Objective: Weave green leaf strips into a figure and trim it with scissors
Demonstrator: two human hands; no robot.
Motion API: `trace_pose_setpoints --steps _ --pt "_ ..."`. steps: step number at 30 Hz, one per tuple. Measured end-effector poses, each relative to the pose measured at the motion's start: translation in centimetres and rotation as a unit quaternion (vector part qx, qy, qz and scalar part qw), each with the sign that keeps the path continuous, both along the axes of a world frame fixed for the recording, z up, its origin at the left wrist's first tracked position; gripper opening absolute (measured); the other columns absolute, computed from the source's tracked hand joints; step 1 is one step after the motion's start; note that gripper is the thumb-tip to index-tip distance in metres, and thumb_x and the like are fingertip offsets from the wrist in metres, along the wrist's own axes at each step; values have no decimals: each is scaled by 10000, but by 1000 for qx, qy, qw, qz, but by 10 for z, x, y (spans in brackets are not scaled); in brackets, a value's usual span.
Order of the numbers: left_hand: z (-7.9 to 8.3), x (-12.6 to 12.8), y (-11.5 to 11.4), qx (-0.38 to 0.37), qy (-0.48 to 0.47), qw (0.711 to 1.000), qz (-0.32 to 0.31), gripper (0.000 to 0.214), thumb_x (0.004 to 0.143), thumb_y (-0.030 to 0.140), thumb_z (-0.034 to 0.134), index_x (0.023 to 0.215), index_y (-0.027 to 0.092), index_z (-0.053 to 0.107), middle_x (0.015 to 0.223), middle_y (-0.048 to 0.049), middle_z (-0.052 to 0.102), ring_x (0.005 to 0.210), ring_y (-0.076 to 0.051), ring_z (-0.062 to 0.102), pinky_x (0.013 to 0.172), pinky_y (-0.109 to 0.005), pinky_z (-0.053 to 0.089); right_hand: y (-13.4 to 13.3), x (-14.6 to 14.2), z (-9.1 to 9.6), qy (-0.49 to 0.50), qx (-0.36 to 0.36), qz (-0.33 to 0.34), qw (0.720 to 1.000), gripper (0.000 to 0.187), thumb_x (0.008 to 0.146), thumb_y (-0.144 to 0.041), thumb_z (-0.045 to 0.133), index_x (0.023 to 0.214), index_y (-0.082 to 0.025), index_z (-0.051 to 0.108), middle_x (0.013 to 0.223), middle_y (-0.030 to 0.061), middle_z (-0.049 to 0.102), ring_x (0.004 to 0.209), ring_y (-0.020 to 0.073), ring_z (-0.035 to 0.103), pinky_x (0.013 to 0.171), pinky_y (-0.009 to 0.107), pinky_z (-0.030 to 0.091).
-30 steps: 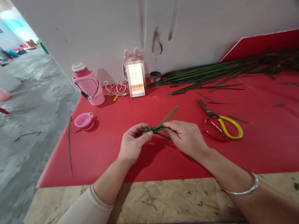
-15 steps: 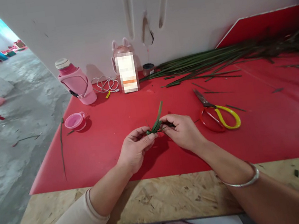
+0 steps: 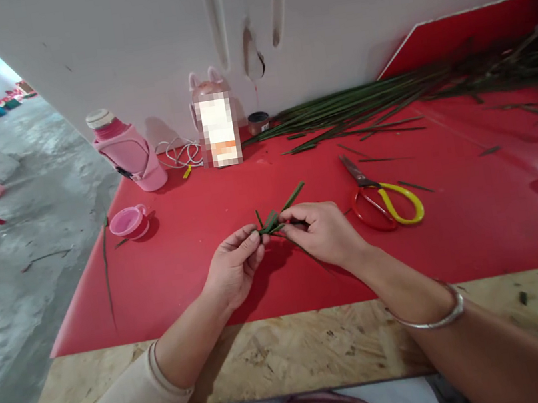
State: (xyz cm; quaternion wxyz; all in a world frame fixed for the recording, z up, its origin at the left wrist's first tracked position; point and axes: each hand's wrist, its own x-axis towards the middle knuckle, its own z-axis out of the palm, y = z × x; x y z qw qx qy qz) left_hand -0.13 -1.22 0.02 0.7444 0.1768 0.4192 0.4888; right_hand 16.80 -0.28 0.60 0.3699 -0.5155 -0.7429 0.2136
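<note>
Between my hands, just above the red table covering (image 3: pixel 197 259), is a small folded piece of green leaf strips (image 3: pixel 270 223). My left hand (image 3: pixel 233 260) pinches its left end between thumb and fingertips. From the other side my right hand (image 3: pixel 322 230) closes its thumb and forefinger on the strips; its lower fingers are curled out of sight. One strip end sticks up to the right and a shorter one points upward. To the right of my right hand lie scissors (image 3: pixel 362 177) with one red and one yellow handle.
A pink cup (image 3: pixel 129 223), a pink bottle (image 3: pixel 133 154), a white cable (image 3: pixel 180 154) and a phone with a blurred screen (image 3: pixel 218 128) stand or lie at the left and back. Long green leaves (image 3: pixel 345 102) are heaped at the back right, beside a small dark-topped tin (image 3: pixel 258 122).
The leaf piece has turned in my fingers: its long strip end now leans further right and a short end shows at the left. The camera view has shifted slightly.
</note>
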Motion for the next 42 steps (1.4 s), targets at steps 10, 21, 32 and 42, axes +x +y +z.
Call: trace_pose_setpoints --steps 10,21,32,42 --pt "2 -3 2 -3 -9 1000 15 128 675 60 676 764 134 622 670 7 628 630 -64 641 545 -90 514 -7 -3 -3 25 0 -7 1000 189 810 -295 563 881 -230 726 751 13 724 580 126 600 561 225 396" --pt "-5 -5 -4 301 309 902 16 189 669 204 708 852 177 671 775 -16 634 716 -100 582 671 -196 482 -4 -3 -2 24 46 17 998 135 820 -253 558 847 -200 679 771 40 656 702 154 572 657 259 411" --pt "3 -20 3 490 457 742 -27 116 757 205 638 858 194 694 816 -38 645 718 -111 589 610 -204 467 -13 -6 10 -55 -21 84 995 76 814 -158 504 779 -175 570 649 -6 584 585 109 488 545 222 306" --pt "-2 -19 1 492 404 771 -30 157 758 172 634 903 206 685 911 -44 625 805 -115 595 679 -208 490 -16 -6 5 -2 99 45 994 130 800 -131 539 816 -175 660 680 -5 674 574 79 575 549 172 370"
